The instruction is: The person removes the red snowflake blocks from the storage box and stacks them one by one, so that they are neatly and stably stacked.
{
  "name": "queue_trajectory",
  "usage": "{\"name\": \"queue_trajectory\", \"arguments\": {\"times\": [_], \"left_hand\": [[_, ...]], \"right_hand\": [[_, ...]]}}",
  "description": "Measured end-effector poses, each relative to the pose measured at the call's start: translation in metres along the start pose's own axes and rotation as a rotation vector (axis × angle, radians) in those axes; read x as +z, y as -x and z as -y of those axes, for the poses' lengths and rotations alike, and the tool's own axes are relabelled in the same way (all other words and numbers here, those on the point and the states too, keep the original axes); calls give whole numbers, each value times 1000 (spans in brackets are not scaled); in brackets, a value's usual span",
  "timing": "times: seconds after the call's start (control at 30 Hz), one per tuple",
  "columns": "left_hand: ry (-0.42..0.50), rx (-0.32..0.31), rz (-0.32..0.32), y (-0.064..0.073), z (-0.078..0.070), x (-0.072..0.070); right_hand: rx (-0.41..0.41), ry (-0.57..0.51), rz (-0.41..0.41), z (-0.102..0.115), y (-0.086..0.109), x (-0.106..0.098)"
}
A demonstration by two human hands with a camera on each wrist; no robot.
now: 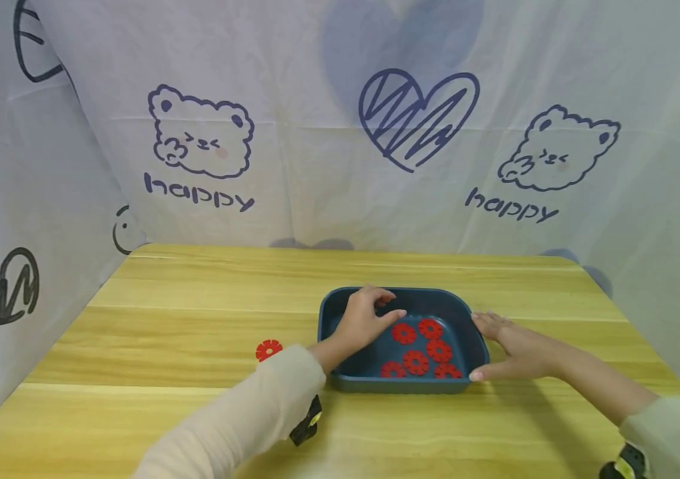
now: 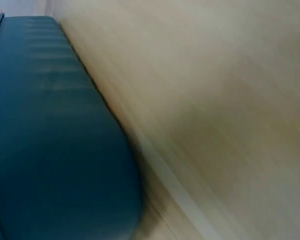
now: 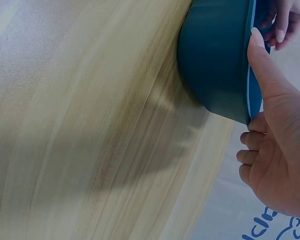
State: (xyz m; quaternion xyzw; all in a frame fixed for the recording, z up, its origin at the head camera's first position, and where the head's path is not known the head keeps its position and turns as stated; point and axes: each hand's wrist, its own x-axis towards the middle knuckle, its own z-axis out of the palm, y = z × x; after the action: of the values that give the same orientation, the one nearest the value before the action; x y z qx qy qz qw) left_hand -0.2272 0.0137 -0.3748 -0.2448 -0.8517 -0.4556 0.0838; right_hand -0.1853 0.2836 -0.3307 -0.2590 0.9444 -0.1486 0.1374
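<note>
A dark blue rectangular basin (image 1: 396,384) stands on the table with several red notched plastic discs (image 1: 416,362) on its floor. My left hand (image 1: 364,316) reaches over the basin's left part, thumb apart from the bent fingers and nothing visible between them. At the basin's right end, my right hand (image 1: 516,349) holds the rim, thumb at the near corner and fingers toward the far one. The right wrist view shows that thumb (image 3: 262,62) on the rim and the other fingers curled by the far corner. Only the basin's outer wall (image 2: 60,135) fills the left wrist view's left side.
One more red notched disc (image 1: 269,350) lies on the wooden table (image 1: 166,319), left of the basin and partly behind my left sleeve (image 1: 238,419). White cloth (image 1: 304,179) with drawn bears and hearts hangs along the table's back and sides.
</note>
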Motion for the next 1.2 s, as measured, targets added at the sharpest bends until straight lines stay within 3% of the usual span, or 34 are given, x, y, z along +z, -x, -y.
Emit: {"name": "queue_trajectory", "arguments": {"times": [0.2,0.47,0.73,1.2], "left_hand": [[-24,-123,90,-1,-2,14],[-149,-247,165,-4,6,23],[-334,-225,234,-7,13,29],[-481,-169,301,-7,10,30]], "right_hand": [[-6,-1,-2,1,0,0],[-3,8,-3,2,0,0],[-10,14,-10,0,0,1],[-1,7,-6,-1,-1,3]]}}
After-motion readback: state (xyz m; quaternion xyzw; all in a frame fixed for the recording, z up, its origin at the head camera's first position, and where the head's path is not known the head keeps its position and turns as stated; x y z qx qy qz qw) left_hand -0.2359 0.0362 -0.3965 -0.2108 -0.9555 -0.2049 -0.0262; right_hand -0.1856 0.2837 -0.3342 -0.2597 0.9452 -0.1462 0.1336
